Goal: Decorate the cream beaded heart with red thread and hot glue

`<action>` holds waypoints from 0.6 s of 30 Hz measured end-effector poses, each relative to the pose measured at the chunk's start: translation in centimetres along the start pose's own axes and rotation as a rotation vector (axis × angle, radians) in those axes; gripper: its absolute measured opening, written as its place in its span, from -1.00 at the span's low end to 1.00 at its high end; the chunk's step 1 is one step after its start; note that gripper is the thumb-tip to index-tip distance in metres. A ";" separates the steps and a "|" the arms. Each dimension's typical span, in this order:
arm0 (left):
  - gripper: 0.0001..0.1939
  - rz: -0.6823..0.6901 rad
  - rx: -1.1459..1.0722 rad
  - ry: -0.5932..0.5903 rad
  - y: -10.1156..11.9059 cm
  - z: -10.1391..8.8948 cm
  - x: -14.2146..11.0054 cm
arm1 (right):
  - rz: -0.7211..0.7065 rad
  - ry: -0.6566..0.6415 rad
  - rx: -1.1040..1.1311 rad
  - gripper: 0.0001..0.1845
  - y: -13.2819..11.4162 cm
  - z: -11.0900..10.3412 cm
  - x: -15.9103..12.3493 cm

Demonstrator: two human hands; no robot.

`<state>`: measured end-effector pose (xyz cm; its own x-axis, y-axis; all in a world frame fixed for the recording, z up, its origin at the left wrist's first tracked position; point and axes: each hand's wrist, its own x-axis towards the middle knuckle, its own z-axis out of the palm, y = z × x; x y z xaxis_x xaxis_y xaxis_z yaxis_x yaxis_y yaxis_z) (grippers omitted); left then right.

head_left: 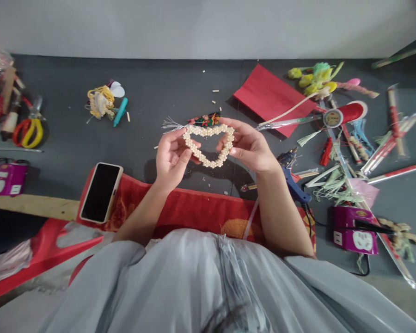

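A heart-shaped frame of cream pearl beads [210,144] is held up over the dark grey table [159,92]. My left hand [171,157] pinches its left lobe with thumb and fingers closed on the beads. The right lobe is gripped by my right hand [247,145] in the same way. Just behind the heart lie a dark flowered fabric piece [205,120] and a white tassel [171,124].
A phone [101,191] lies on a red cloth [194,210] at the near edge. Red paper [268,98], a blue glue gun [294,182], purple power strips [355,230] and several sticks and tassels crowd the right. Scissors [29,129] and yarn [100,102] sit left.
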<state>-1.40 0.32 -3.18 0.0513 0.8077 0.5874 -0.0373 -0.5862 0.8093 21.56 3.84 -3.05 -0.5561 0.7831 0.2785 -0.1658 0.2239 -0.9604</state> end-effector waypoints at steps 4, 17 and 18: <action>-0.60 0.010 0.007 -0.014 0.1 0.0 0.0 | 0.010 -0.023 -0.005 -0.09 -0.1 0.1 0.0; -0.60 0.007 0.021 0.020 0.1 0.0 0.0 | 0.039 -0.022 0.045 -0.05 -0.1 0.2 0.0; -0.59 0.004 0.025 0.025 0.0 0.0 -0.1 | 0.042 -0.028 0.050 -0.05 -0.2 0.2 -0.1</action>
<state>-1.39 0.22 -3.20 0.0259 0.8062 0.5910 -0.0129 -0.5909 0.8066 21.44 3.64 -2.92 -0.5858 0.7745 0.2386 -0.1816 0.1614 -0.9700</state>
